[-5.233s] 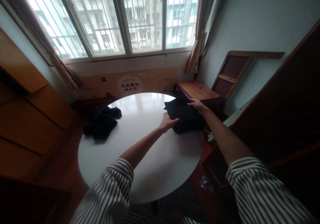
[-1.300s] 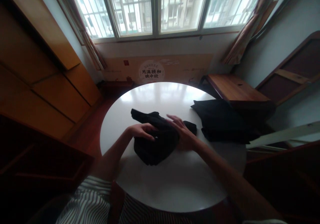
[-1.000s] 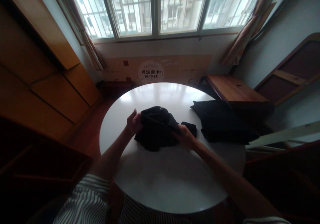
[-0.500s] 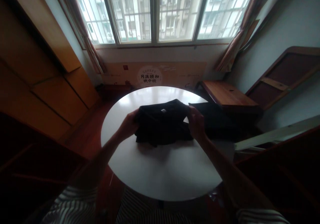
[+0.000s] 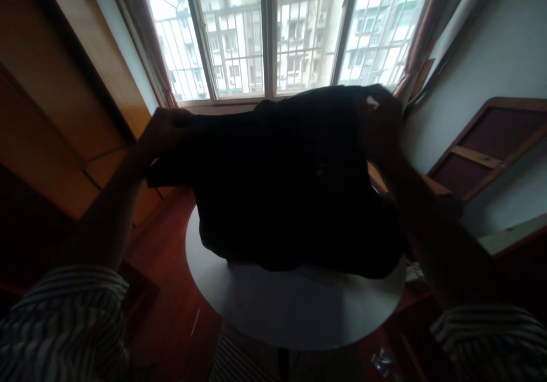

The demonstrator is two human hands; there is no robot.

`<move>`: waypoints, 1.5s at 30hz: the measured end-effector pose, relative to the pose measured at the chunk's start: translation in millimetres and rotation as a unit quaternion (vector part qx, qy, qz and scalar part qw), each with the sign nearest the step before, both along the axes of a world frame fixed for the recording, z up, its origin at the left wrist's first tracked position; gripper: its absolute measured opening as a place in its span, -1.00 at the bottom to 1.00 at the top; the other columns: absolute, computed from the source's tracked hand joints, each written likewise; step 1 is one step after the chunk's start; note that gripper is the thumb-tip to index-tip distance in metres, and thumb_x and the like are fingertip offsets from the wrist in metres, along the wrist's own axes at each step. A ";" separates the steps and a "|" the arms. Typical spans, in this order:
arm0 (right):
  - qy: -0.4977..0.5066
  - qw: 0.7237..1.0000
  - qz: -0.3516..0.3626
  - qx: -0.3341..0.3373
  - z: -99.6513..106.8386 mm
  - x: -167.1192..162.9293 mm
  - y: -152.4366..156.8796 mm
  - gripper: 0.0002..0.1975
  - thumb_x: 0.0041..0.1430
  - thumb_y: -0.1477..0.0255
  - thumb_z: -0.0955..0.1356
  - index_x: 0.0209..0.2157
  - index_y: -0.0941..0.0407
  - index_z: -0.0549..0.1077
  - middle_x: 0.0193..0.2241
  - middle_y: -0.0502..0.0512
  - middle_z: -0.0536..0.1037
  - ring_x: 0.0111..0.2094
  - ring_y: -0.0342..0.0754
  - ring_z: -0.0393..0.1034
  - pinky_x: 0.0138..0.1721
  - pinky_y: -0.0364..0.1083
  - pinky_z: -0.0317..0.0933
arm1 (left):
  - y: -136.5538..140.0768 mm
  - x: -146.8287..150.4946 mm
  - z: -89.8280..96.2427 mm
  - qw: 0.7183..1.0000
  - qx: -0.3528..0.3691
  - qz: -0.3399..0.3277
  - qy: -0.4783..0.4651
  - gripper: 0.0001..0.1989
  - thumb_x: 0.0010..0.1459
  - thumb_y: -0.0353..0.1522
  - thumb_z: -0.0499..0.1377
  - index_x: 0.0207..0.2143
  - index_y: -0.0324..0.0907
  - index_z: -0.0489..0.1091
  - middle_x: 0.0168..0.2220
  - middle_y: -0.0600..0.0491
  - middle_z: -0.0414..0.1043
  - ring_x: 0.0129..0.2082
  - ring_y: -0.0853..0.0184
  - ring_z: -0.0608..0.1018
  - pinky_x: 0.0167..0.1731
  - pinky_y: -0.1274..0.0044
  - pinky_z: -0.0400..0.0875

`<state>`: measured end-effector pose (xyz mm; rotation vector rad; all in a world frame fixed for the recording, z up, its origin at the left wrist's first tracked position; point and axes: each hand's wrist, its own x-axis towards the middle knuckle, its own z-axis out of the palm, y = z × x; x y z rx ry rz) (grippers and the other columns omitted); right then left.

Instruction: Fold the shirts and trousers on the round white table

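Note:
A black shirt (image 5: 282, 183) hangs spread out in the air in front of me, above the round white table (image 5: 290, 319). My left hand (image 5: 166, 128) is closed on its upper left end, where a short sleeve-like flap droops below the fingers. At the upper right end my right hand (image 5: 380, 120) grips the cloth, with a small white patch showing by the fingers. The fabric is too dark to make out folds or print. Its lower edge hangs over the tabletop and hides much of it; whether they touch I cannot tell.
Wooden cabinets (image 5: 64, 126) stand along the left. A barred window (image 5: 265, 40) lies ahead. On the right, a wooden-framed panel (image 5: 491, 148) leans against the wall. Small shiny items (image 5: 382, 362) lie low beside the table, above the reddish floor (image 5: 175, 291).
Both hands have risen and moved apart. The black shirt, bunched low over the table before, is now lifted and opened wide. It hides the dark cloth seen at the table's right.

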<state>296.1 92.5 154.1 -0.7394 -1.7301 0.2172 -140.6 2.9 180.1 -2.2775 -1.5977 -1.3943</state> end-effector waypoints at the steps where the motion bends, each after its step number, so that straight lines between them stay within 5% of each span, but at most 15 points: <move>1: -0.039 0.996 -0.083 0.000 -0.2 -10.5 18.0 -0.67 0.43 0.18 0.13 -0.10 0.05 0.40 -0.23 0.09 0.49 -0.13 0.05 0.40 -0.17 0.00 0.29 | 26.2 -0.8 -2.8 0.999 0.017 0.030 0.024 -0.86 0.14 -0.28 0.31 -0.27 -0.15 0.51 -0.35 0.11 0.50 -0.35 0.29 0.58 -0.35 0.50 0.45; 4: -0.202 0.954 -0.209 -0.069 -14.7 -40.6 57.2 -0.66 0.45 0.36 0.16 0.11 0.24 0.32 0.01 0.31 0.45 0.01 0.05 0.37 0.02 0.04 0.20 | 87.5 14.3 -25.5 0.982 0.046 0.165 0.084 -0.88 0.24 -0.43 0.19 -0.19 -0.30 0.45 -0.24 0.01 0.46 -0.11 0.22 0.55 -0.03 0.34 0.37; 7: -0.258 0.943 -0.188 -0.097 -48.5 -57.2 50.0 -0.63 0.35 0.49 0.28 0.13 0.36 0.30 0.04 0.43 0.43 0.00 0.06 0.38 0.01 0.01 0.21 | 92.5 48.9 -70.0 0.975 0.040 0.161 0.151 -0.84 0.24 -0.50 0.15 -0.11 -0.31 0.41 -0.12 -0.08 0.46 -0.06 0.26 0.48 0.07 0.36 0.30; 12: -0.425 0.902 0.014 -0.078 -142.7 -43.1 -66.9 -0.83 0.34 0.42 0.29 -0.19 0.16 0.50 -0.25 0.16 0.55 -0.26 -0.03 0.47 -0.26 -0.12 0.27 | -11.1 99.3 -185.1 0.961 -0.022 -0.051 0.271 -0.90 0.28 -0.43 0.15 -0.22 -0.19 0.48 -0.25 -0.01 0.51 -0.24 0.30 0.52 -0.12 0.43 0.42; 15: -0.475 0.864 0.124 -0.113 -205.3 -16.3 -137.1 -0.81 0.30 0.30 0.34 -0.31 0.11 0.50 -0.35 0.10 0.55 -0.36 -0.07 0.47 -0.35 -0.14 0.29 | -78.1 102.9 -247.9 0.937 -0.080 -0.149 0.307 -0.73 0.25 -0.17 0.20 -0.16 -0.18 0.47 -0.23 -0.04 0.49 -0.23 0.23 0.52 -0.16 0.36 0.46; 17: -0.466 0.874 0.107 -0.091 -241.0 2.1 -160.3 -0.82 0.24 0.30 0.39 -0.20 0.10 0.52 -0.21 0.17 0.56 -0.24 0.01 0.48 -0.24 -0.08 0.36 | -103.3 95.6 -276.3 0.932 -0.108 -0.158 0.309 -0.59 0.19 -0.15 0.25 0.00 -0.19 0.42 -0.08 -0.10 0.47 -0.13 0.18 0.52 -0.12 0.33 0.49; 19: -0.447 0.892 0.038 -0.047 -269.1 16.9 -164.5 -0.70 0.21 0.35 0.39 -0.03 0.11 0.50 -0.03 0.27 0.53 -0.06 0.13 0.45 -0.09 0.06 0.38 | -111.8 85.8 -294.2 0.932 -0.115 -0.152 0.309 -0.64 0.24 -0.35 0.20 0.09 -0.19 0.36 -0.01 -0.12 0.44 -0.07 0.19 0.51 -0.08 0.35 0.50; 22: -0.428 0.903 -0.027 -0.006 -294.3 28.8 -150.8 -0.68 0.24 0.51 0.31 0.02 0.14 0.50 0.01 0.29 0.52 0.02 0.16 0.41 -0.01 0.12 0.37 | -106.2 75.4 -304.1 0.942 -0.103 -0.141 0.288 -0.56 0.22 -0.61 0.01 0.11 -0.17 0.34 -0.05 -0.08 0.45 -0.09 0.26 0.53 -0.07 0.39 0.52; 25: -0.400 0.916 -0.030 -0.008 -296.4 33.3 -131.0 -0.62 0.21 0.67 0.20 -0.06 0.16 0.52 -0.12 0.26 0.58 -0.08 0.11 0.48 -0.05 0.09 0.40 | -98.1 72.1 -294.4 0.970 -0.103 -0.111 0.190 -0.62 0.26 -0.58 -0.05 0.06 -0.18 0.31 -0.14 -0.04 0.45 -0.17 0.31 0.54 -0.12 0.44 0.52; 30: -0.230 0.964 -0.092 -0.102 -258.4 47.4 -99.1 -0.67 0.37 0.46 0.13 -0.04 0.14 0.46 -0.19 0.27 0.58 -0.17 0.12 0.52 -0.12 0.08 0.41 | -102.7 59.2 -256.6 0.989 -0.140 -0.012 0.054 -0.80 0.32 -0.43 -0.07 -0.07 -0.18 0.28 -0.35 0.06 0.40 -0.42 0.38 0.49 -0.34 0.53 0.44; 35: -0.250 0.948 -0.172 -0.097 -226.1 42.3 -113.9 -0.68 0.36 0.39 0.17 -0.01 0.10 0.47 -0.12 0.33 0.53 -0.10 0.24 0.47 -0.04 0.23 0.34 | -119.0 40.7 -245.7 0.958 -0.259 -0.077 0.094 -0.57 0.03 -0.34 0.27 -0.03 -0.14 0.29 -0.28 0.07 0.46 -0.34 0.31 0.51 -0.32 0.53 0.38; 37: -0.287 0.946 -0.144 -0.048 -228.3 24.1 -139.7 -0.71 0.33 0.40 0.22 -0.02 0.08 0.49 -0.11 0.32 0.52 -0.08 0.23 0.44 -0.01 0.24 0.33 | -125.6 38.9 -249.8 0.940 -0.305 -0.100 0.113 -0.68 -0.02 -0.47 0.20 -0.15 -0.16 0.35 -0.30 0.07 0.47 -0.33 0.32 0.51 -0.31 0.55 0.34; 41: -0.367 0.929 0.049 0.005 -253.0 -22.1 -182.8 -0.60 0.28 0.34 0.33 0.12 0.14 0.41 0.04 0.29 0.49 0.06 0.19 0.37 0.09 0.20 0.31 | -137.0 42.5 -256.3 0.917 -0.353 -0.123 0.139 -0.70 -0.11 -0.58 0.08 -0.28 -0.18 0.36 -0.33 0.08 0.43 -0.35 0.35 0.46 -0.34 0.59 0.28; 45: -0.422 0.902 0.087 0.006 -275.5 -46.8 -185.5 -0.62 0.26 0.45 0.33 0.10 0.18 0.42 0.06 0.29 0.49 0.11 0.20 0.34 0.10 0.21 0.30 | -143.3 39.2 -254.0 0.895 -0.390 -0.157 0.147 -0.75 -0.14 -0.58 0.09 -0.36 -0.18 0.35 -0.36 0.10 0.40 -0.39 0.38 0.43 -0.40 0.61 0.24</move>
